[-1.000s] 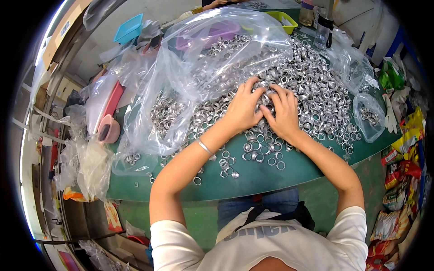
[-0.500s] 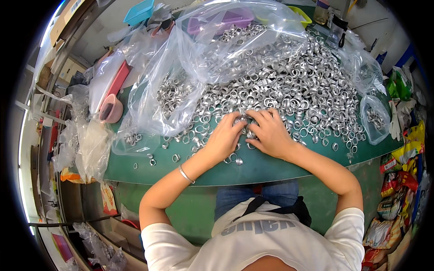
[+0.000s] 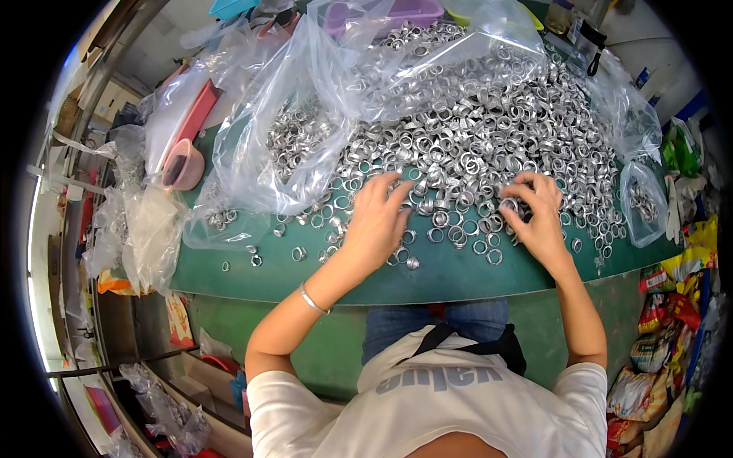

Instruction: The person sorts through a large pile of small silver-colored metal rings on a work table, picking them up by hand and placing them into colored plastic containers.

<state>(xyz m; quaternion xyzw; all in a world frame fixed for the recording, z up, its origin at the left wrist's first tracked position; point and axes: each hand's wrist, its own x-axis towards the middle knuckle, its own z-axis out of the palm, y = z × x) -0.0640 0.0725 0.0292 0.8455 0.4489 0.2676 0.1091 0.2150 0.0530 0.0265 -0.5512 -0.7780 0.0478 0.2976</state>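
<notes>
A wide heap of silver metal rings (image 3: pixel 489 130) spreads over the green table (image 3: pixel 343 286). My left hand (image 3: pixel 374 225) is at the near edge of the heap, its fingers bent and thumb apart, with no ring visible in its grasp. Farther right, my right hand (image 3: pixel 540 217) reaches into the rings. Its curled fingers and thumb stand apart, with rings showing in the gap; it touches or hovers just over them. Between the hands lie several loose rings (image 3: pixel 458 235). A few single rings (image 3: pixel 298 253) lie to the left.
Clear plastic sheeting (image 3: pixel 259 153) covers the heap's left and back parts. A pink cup (image 3: pixel 184 166) stands at the left, and a purple basket (image 3: pixel 416 11) at the back. A plastic bag with rings (image 3: pixel 641 200) lies at the right edge. Colourful packages (image 3: pixel 660 313) are stacked beyond it.
My hands were close together at the middle of the near edge. The right hand has moved well to the right, while the left has shifted only slightly. Loose rings now show between them.
</notes>
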